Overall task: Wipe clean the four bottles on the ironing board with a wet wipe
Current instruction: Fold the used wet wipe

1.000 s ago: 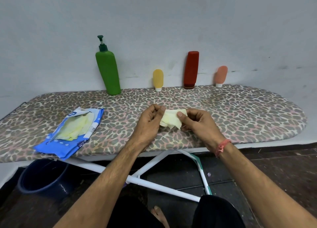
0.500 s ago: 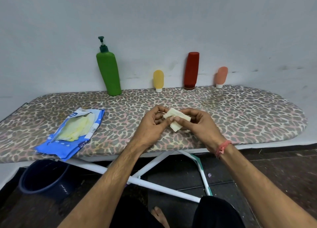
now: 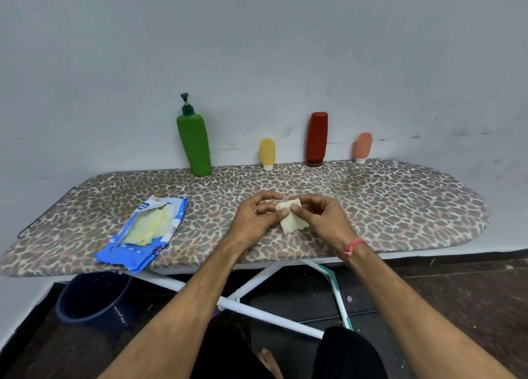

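A folded pale yellow wet wipe (image 3: pixel 292 220) hangs between my two hands above the ironing board (image 3: pixel 400 207). My left hand (image 3: pixel 257 216) pinches its left edge with thumb and fingers. My right hand (image 3: pixel 323 216) pinches its top right corner. Along the wall at the board's far edge stand a tall green pump bottle (image 3: pixel 194 144), a small yellow bottle (image 3: pixel 267 153), a dark red bottle (image 3: pixel 316 138) and a small salmon bottle (image 3: pixel 363 147). All of them are well beyond my hands.
An open blue pack of wet wipes (image 3: pixel 145 233) lies on the board's left part. Under the board are white crossed legs (image 3: pixel 257 290) and a dark blue bucket (image 3: pixel 91 301) on the floor at the left. The grey wall is close behind the bottles.
The wipe has been folded smaller between my hands, and it now hangs lower from my fingertips. The bottles and the pack have not moved.
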